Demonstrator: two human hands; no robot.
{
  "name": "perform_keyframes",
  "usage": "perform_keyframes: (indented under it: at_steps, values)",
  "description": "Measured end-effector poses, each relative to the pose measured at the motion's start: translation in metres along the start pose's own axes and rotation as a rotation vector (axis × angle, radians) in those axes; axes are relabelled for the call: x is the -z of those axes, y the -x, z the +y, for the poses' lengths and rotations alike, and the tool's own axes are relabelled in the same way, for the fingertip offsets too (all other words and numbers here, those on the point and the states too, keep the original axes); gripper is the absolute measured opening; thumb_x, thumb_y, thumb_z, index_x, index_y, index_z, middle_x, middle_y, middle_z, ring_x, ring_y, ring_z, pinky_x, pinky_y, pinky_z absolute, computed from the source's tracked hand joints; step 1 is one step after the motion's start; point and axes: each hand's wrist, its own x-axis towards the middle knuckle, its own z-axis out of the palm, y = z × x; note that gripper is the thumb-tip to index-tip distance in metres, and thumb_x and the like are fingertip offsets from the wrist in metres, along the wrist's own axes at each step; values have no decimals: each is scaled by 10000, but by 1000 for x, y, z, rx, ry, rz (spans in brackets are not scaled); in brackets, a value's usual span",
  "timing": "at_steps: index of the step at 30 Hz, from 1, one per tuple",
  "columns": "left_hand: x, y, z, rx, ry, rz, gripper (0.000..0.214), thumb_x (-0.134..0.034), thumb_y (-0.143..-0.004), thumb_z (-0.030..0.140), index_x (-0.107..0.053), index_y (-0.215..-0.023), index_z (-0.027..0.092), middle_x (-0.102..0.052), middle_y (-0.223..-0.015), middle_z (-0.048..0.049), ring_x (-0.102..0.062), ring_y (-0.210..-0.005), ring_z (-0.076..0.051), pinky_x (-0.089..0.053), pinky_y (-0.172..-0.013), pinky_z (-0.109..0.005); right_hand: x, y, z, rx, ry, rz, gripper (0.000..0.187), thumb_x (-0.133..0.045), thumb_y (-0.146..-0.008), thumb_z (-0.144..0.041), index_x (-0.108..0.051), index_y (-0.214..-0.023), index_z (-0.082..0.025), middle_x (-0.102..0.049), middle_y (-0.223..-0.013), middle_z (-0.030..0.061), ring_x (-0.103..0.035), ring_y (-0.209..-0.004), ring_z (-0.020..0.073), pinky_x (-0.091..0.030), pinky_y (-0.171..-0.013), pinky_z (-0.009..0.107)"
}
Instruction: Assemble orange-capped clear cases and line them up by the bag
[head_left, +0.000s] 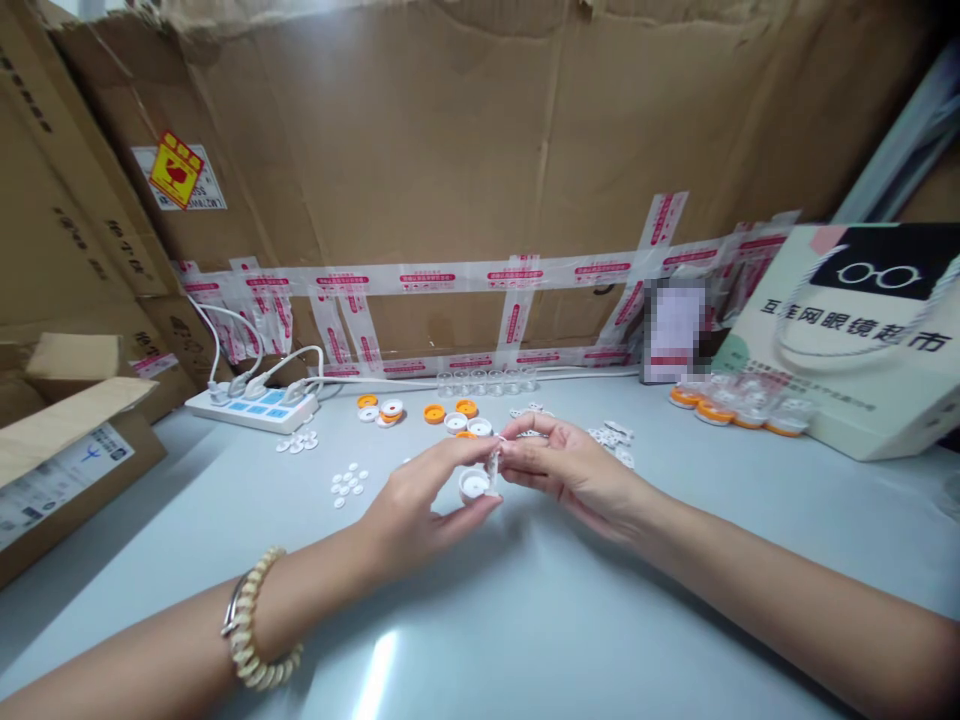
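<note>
My left hand (424, 500) grips a small whitish, partly clear plastic piece (493, 474) between thumb and forefinger. From the right, the fingertips of my right hand (574, 468) close on the same piece near its top; they hide its exact shape. A white round cup-shaped part (472, 486) shows just behind my left thumb, and I cannot tell whether it rests on the table. Beyond my hands lie orange rings (434, 413) and white round cups (456, 423). Small white parts (615, 437) are scattered past my right hand.
Small white discs (349, 483) lie to the left on the grey table (420, 640). A power strip (255, 405) with plugs sits at back left. Clear pieces (487, 381) line the big carton (450, 150). Orange-based clear domes (739, 405) stand by a paper bag (847, 340).
</note>
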Motion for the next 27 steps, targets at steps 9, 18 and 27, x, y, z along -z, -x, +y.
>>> perform_keyframes:
  at_steps: [9,18,27]
  values:
    - [-1,-1,0,81,56,-1,415,-628,-761,127,-494,-1153,148,-643,-1041,-97,-626,-918,-146,-529,-841,-279,0,-2,11,-7,-101,-66,191,-760,-634,-243,-705,-805,-179,-685,-747,-4,-602,-687,68,-472,-731,215]
    - [1,-2,-5,53,-4,88,319,-641,-754,130,-543,-1058,150,-658,-964,-80,-618,-902,-154,-525,-809,-300,-1,-4,14,-29,-123,-100,224,-771,-621,-236,-696,-819,-163,-668,-771,6,-611,-732,103,-478,-748,257]
    - [-1,-6,-3,-36,-46,50,331,-652,-753,133,-563,-1070,158,-659,-960,-82,-602,-909,-165,-482,-800,-319,-2,0,16,-28,-118,-94,179,-773,-614,-242,-686,-753,-171,-649,-700,-9,-594,-674,91,-490,-726,248]
